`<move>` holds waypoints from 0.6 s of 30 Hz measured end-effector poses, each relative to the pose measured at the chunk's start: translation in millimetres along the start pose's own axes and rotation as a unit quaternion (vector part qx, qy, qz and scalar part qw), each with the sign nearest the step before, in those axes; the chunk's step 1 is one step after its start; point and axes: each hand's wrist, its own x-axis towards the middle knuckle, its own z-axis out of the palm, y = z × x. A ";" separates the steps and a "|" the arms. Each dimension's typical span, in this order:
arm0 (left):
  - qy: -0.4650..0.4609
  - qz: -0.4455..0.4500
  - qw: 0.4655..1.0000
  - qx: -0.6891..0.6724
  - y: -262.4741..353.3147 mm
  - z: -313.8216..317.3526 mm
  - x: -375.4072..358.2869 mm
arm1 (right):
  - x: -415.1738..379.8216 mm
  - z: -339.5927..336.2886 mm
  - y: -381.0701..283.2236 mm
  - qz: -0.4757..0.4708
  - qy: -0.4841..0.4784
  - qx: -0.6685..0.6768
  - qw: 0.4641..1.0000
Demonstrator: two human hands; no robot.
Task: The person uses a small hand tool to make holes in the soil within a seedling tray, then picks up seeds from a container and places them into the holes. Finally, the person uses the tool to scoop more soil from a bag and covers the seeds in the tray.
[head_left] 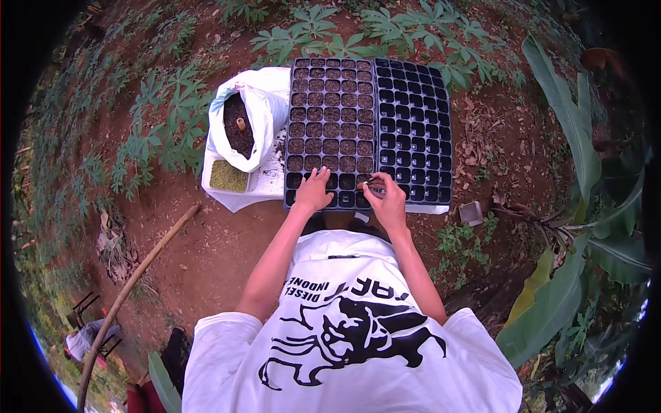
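A black seedling tray (pixel 298 204) lies in front of me, most of its cells filled with dark soil and several in the nearest rows showing black. My left hand (pixel 314 191) rests on the tray's near left part, fingers spread, holding nothing. At the near right corner of the same tray, my right hand (pixel 390 203) is closed around a small dark object with a light brown end (pixel 361 185), low over the cells. Its exact kind is partly hidden by the fingers. A second black seedling tray (pixel 413 124) with unfilled cells adjoins on the right.
Left of the trays stands an open white sack (pixel 270 113) of dark soil, a brown handle (pixel 241 124) sticking out. Beside it is a square container of greenish grains (pixel 228 176). A long stick (pixel 141 272) slants at left; banana leaves (pixel 561 303) hang at right.
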 end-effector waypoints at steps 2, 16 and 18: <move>0.001 0.000 1.000 -0.003 0.8 -0.1 0.3 | 0.3 -3.8 -3.7 -0.006 0.002 -0.023 1.000; 0.007 -0.004 1.000 -0.015 -1.5 3.3 -1.0 | -7.5 -10.7 -6.7 0.006 -0.005 -0.030 1.000; 0.007 -0.003 1.000 -0.013 0.1 2.8 -0.4 | -7.0 -9.5 -3.8 0.005 -0.008 -0.026 1.000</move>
